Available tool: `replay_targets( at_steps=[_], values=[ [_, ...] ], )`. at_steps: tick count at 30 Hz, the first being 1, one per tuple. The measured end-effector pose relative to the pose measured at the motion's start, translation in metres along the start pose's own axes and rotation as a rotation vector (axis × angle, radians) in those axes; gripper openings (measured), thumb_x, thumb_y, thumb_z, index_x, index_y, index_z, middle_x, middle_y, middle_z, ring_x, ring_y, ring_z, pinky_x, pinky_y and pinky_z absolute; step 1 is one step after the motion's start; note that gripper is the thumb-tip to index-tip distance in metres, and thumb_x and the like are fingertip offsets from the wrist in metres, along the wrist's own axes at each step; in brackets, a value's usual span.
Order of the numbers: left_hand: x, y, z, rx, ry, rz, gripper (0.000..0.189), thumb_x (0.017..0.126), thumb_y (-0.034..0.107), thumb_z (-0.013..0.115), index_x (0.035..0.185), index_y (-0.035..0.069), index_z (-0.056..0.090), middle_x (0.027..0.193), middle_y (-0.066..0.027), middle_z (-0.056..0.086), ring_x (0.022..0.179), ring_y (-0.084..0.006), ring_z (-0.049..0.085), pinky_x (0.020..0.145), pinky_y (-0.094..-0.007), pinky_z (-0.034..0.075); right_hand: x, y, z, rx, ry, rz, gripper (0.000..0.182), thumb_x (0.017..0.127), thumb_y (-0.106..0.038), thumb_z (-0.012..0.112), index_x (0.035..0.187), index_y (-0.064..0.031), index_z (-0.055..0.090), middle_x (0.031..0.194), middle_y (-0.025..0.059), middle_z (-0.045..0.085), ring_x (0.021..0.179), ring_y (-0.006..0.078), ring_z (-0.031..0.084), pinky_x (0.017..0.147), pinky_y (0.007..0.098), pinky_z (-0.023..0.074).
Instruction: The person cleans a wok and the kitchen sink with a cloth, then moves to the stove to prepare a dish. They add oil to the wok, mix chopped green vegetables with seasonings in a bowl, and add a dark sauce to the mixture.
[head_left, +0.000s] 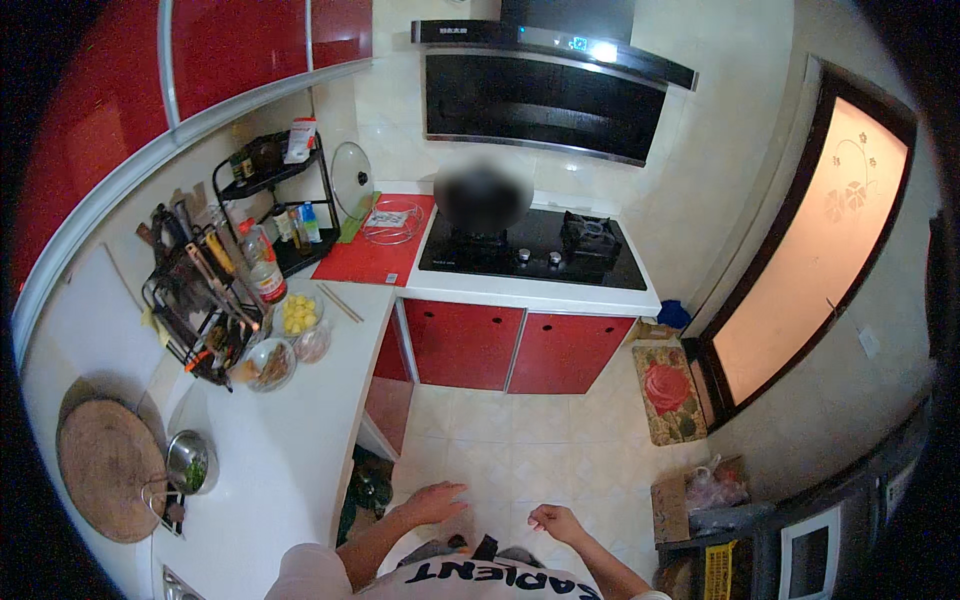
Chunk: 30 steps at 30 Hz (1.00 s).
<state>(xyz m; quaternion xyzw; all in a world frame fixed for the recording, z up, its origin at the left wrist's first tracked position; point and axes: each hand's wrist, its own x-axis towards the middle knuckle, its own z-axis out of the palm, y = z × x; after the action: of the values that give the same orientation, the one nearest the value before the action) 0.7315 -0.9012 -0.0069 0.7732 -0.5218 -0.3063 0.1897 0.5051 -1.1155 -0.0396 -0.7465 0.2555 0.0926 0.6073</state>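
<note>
My left hand (435, 501) hovers over the tiled floor just in front of my body, fingers stretched out and nothing in it. Loosely curled, my right hand (556, 523) is at a similar height to its right, and no object shows in it. Neither hand touches anything. On the counter (292, 450) to my left are a clear bowl of yellow chunks (300, 313), a clear bowl of brown shredded food (271, 364), a small clear bowl (312, 342) and a pair of chopsticks (340, 302). A steel bowl (191, 463) with chopped greens stands nearer me.
Ahead is a black gas hob (532, 255); a dark blurred shape, possibly a pan (484, 196), covers its left burner. A utensil rack (199, 300), an oil bottle (262, 262) and a round wooden board (111, 471) line the left wall. A cardboard box (670, 510) stands right.
</note>
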Motion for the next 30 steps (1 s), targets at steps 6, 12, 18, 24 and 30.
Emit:
replay_targets(
  at_steps=[6,12,18,24,30],
  values=[
    [0.107,0.008,-0.07,0.011,-0.049,0.024,0.048,0.086,0.035,0.046,0.125,0.008,0.04,0.122,-0.0178,0.046,0.112,-0.0317,0.044,0.094,-0.0382,0.036,0.08,-0.012,-0.072,0.119,-0.111,0.134,0.02,0.089,-0.01,0.041,0.091,-0.0008,0.058,0.08,0.0054,0.061,0.068,0.0118,0.057,0.06,0.0244,0.0467],
    [0.169,-0.036,-0.071,-0.044,-0.022,-0.154,0.05,0.087,0.037,0.046,0.126,0.007,0.039,0.123,-0.0178,0.045,0.112,-0.0325,0.044,0.094,-0.0388,0.035,0.217,-0.042,-0.158,-0.316,-0.21,-0.365,0.014,0.08,-0.005,0.046,0.087,-0.0024,0.059,0.072,0.0052,0.06,0.065,0.0128,0.056,0.056,0.026,0.0462],
    [0.228,-0.035,-0.105,-0.153,0.129,-0.207,0.051,0.086,0.038,0.047,0.125,0.006,0.039,0.122,-0.0184,0.045,0.112,-0.0326,0.044,0.095,-0.0385,0.035,0.365,-0.092,-0.247,-0.361,-0.032,-0.576,0.014,0.078,-0.013,0.051,0.081,-0.004,0.062,0.064,0.0035,0.059,0.056,0.0125,0.055,0.05,0.0282,0.043],
    [0.251,-0.066,-0.122,-0.322,0.13,-0.262,0.046,0.084,0.031,0.05,0.121,0.004,0.045,0.115,-0.0203,0.051,0.108,-0.0324,0.048,0.091,-0.037,0.039,0.46,-0.184,-0.277,-0.433,0.152,-0.365,0.013,0.076,-0.012,0.051,0.074,-0.0034,0.061,0.061,0.0058,0.058,0.052,0.0125,0.052,0.049,0.0294,0.0417],
    [0.259,-0.118,-0.171,-0.284,0.252,-0.194,0.047,0.084,0.031,0.05,0.119,0.001,0.045,0.11,-0.02,0.055,0.103,-0.0313,0.052,0.089,-0.0363,0.041,0.533,-0.24,-0.294,-0.445,0.33,-0.195,0.03,0.082,-0.027,0.052,0.067,-0.0027,0.061,0.062,0.0122,0.058,0.056,0.0218,0.056,0.051,0.0333,0.0411]
  ],
)
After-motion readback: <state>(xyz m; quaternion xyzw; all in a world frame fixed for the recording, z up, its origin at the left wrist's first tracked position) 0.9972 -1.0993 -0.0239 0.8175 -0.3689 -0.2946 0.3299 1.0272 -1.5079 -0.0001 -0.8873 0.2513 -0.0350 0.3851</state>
